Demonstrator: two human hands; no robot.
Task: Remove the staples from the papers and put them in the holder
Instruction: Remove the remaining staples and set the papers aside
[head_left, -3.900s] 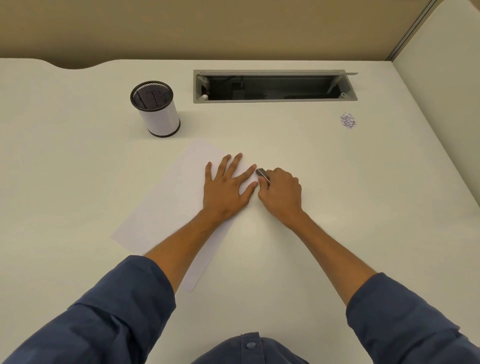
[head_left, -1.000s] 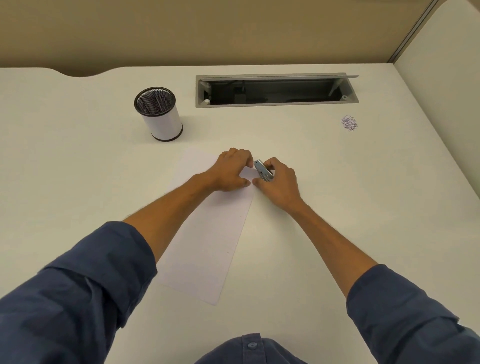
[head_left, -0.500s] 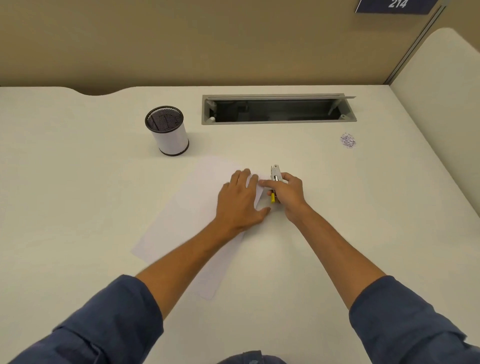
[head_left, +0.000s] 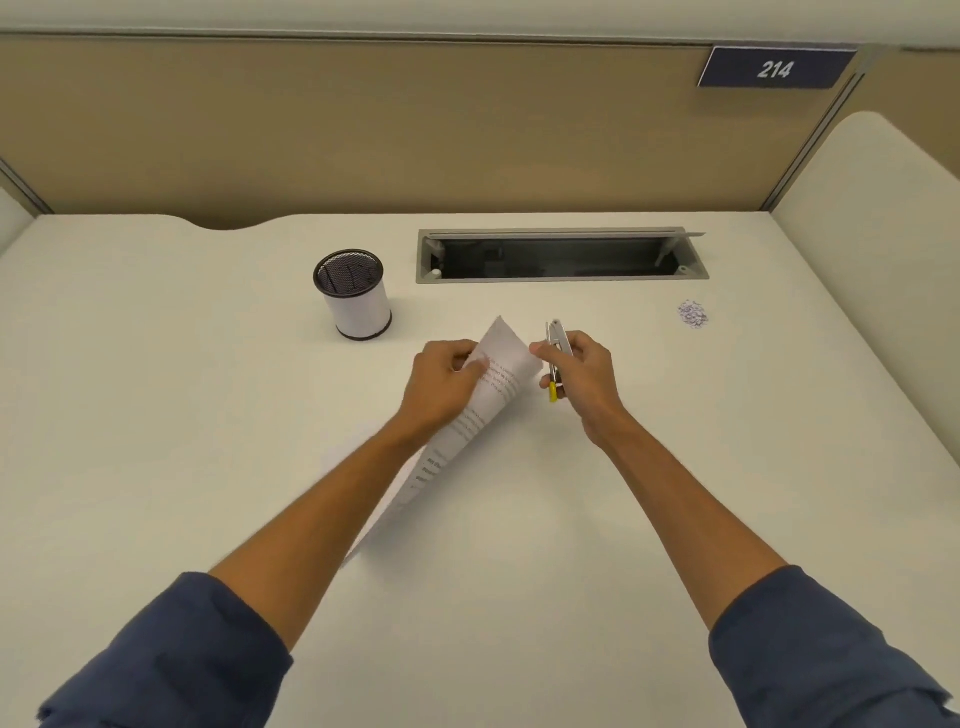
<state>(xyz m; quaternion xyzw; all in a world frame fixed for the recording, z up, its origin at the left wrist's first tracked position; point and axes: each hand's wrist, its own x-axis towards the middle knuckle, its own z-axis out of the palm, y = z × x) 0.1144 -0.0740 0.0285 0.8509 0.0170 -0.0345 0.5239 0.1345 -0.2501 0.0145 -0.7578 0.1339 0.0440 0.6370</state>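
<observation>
The white papers (head_left: 496, 382) are lifted at their far end and curled, with printed text showing on the raised side. My left hand (head_left: 444, 379) pinches their upper left edge. My right hand (head_left: 582, 374) grips a metal staple remover (head_left: 555, 349) with a yellow tip, and its fingertips touch the papers' right corner. The holder (head_left: 356, 296), a white cylinder with a black mesh rim, stands upright on the desk to the far left of the papers. Whether a staple is still in the papers cannot be seen.
A small heap of removed staples (head_left: 692, 314) lies at the right of the white desk (head_left: 208, 415). An open cable slot (head_left: 561, 255) is set into the desk's far side. Partition walls close off the back and the right.
The papers lay flat under my left hand; now their far end is raised and turned over, printed side showing. My right hand still holds the remover. The camera has tilted upward.
</observation>
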